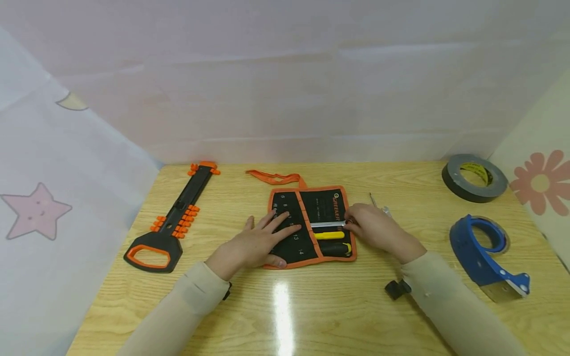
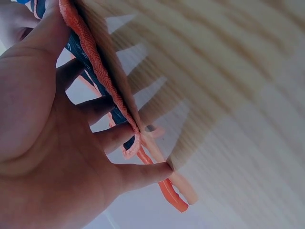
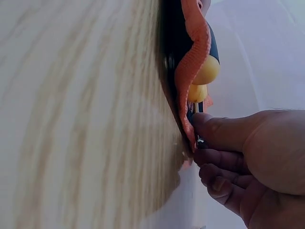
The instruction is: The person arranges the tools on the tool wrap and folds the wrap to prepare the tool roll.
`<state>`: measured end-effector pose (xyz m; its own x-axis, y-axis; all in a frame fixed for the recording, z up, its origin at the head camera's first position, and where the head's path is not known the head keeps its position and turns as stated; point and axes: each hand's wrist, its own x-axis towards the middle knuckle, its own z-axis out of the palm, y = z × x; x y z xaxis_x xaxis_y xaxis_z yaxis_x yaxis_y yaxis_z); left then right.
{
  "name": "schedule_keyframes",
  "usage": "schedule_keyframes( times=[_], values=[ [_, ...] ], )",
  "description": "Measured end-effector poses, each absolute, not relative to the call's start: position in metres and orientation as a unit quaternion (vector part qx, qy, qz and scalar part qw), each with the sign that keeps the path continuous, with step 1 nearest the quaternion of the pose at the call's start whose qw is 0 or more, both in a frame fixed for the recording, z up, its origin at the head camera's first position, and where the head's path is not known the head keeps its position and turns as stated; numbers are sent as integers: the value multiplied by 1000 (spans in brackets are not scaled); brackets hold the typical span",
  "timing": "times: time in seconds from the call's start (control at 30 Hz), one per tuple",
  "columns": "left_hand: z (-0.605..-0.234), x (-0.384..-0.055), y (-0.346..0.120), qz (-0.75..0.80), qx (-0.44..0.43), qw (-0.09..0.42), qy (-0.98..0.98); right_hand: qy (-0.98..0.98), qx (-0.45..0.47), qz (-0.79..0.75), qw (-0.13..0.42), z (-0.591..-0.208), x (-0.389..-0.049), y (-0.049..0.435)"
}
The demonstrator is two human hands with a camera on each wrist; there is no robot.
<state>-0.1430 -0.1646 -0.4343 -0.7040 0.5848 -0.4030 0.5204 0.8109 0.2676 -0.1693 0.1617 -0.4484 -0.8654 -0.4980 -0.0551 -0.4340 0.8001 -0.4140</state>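
Observation:
A black tool pouch (image 1: 289, 244) with orange trim lies unrolled on the table, printed with size numbers. My left hand (image 1: 256, 244) rests on its left half, fingers spread; in the left wrist view one fingertip of that hand (image 2: 62, 138) reaches past the pouch edge to the wood. At the right edge my right hand (image 1: 376, 226) pinches the end of a silver wrench (image 1: 327, 224), which lies under the pouch's middle strip. Below the wrench sit a yellow-handled tool (image 1: 330, 236) and a black-handled one with a yellow end (image 1: 336, 249). The wrench's tip (image 3: 201, 142) shows between thumb and fingers.
An orange strap (image 1: 278, 178) trails behind the pouch. A black rack with orange clips (image 1: 178, 217) lies left. Beyond my right hand lies a thin metal rod (image 1: 372, 199). Grey tape (image 1: 451, 183) and a blue tape dispenser (image 1: 472, 257) stand right. Sheets wall the back and sides.

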Motion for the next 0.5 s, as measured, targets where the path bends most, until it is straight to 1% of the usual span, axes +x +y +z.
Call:
schedule_keyframes(
  times=[0.2,0.5],
  values=[
    [-434,-142,-165,67,301,239,921,943,-259,-192,82,-448,-171,155],
    [-433,-143,-165,60,303,238,921,939,-260,-195,115,-448,-177,142]
  ],
)
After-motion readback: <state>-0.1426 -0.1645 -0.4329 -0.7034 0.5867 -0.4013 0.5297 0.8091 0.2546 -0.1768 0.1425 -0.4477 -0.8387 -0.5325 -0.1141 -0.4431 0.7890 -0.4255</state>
